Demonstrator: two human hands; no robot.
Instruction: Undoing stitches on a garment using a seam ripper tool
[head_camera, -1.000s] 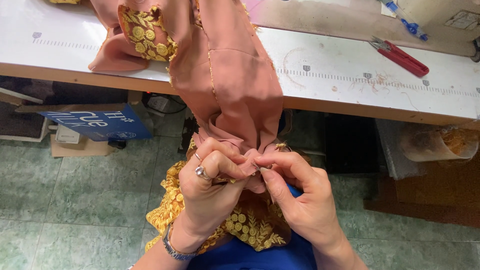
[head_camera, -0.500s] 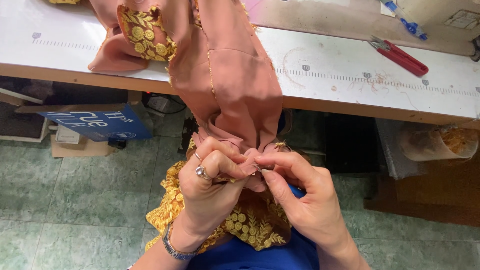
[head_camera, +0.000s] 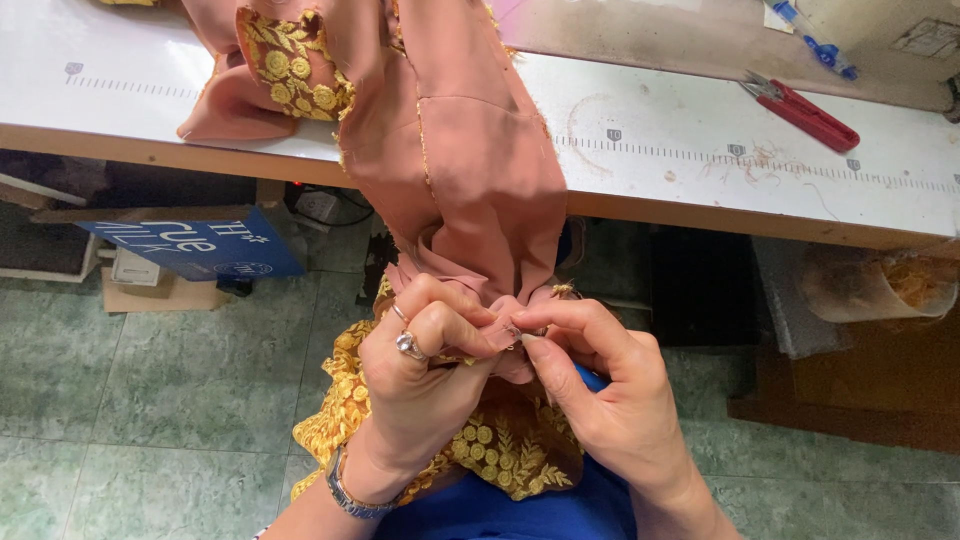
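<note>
1. Garment (head_camera: 470, 170) — dusty-pink fabric with gold embroidery — hangs from the white table (head_camera: 700, 130) edge down to the lap.
2. Left hand (head_camera: 425, 370), wearing a ring, is closed, pinching a bunched fold of the fabric.
3. Right hand (head_camera: 600, 390) is closed — its fingertips pinch the same fold, touching the left hand.
4. Red snips (head_camera: 803, 110) lie on the table, well apart.
</note>
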